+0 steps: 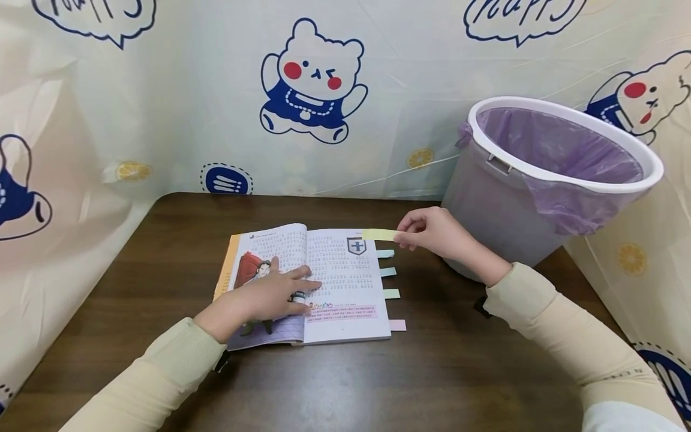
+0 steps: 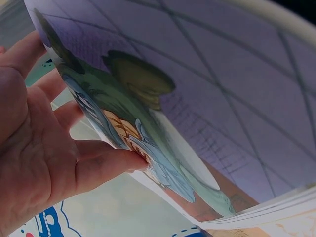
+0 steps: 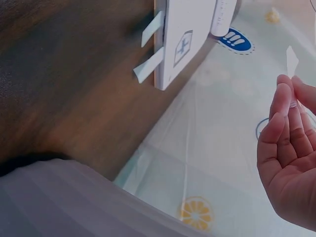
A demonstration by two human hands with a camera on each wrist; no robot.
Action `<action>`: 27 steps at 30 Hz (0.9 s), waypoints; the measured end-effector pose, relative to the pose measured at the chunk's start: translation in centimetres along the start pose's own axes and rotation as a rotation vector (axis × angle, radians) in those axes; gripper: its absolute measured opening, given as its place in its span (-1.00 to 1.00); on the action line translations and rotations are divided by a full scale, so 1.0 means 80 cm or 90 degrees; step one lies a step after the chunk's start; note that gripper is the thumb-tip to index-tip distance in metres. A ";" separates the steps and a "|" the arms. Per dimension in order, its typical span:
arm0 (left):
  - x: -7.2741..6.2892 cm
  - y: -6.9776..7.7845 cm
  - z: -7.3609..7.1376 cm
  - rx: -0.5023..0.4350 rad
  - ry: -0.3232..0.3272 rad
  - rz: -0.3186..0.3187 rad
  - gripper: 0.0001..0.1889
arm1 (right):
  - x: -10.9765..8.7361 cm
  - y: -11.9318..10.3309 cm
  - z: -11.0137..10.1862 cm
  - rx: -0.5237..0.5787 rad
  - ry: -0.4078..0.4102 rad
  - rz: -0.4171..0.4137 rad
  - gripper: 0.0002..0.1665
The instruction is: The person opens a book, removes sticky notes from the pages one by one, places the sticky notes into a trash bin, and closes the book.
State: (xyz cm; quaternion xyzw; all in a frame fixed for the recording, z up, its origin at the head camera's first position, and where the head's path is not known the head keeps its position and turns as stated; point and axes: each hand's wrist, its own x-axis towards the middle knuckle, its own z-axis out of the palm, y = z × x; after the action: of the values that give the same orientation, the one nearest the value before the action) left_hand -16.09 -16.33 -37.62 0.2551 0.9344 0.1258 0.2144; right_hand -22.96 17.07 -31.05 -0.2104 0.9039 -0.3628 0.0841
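Cropped "happy" stands on the backdrop (image 1: 421,84); a cross sign (image 1: 357,246) on the book (image 1: 345,288).

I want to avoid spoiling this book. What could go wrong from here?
The yellow strip, pinched at one end by the right hand, might end up crooked. The open book could shift if the left hand resting on it moves. The tabs jutting from its right edge might crease if brushed.

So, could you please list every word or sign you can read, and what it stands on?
"happy", apparently, tops cut off: two speech bubbles on the backdrop.
Cross-in-shield sign: on the book.
Page print: too small to read.
Lettering on the right sleeve: too blurred.
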 end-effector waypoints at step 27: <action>-0.010 0.001 -0.001 -0.034 0.001 -0.013 -0.41 | -0.065 -0.074 -0.071 -0.043 0.115 -0.130 -0.95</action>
State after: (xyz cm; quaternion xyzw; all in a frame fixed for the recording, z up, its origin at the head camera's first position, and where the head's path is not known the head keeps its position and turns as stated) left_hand -15.46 -16.68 -37.28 0.2399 0.9334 0.1485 0.2218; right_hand -18.11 19.00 -22.86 -0.2706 0.8935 -0.3560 -0.0423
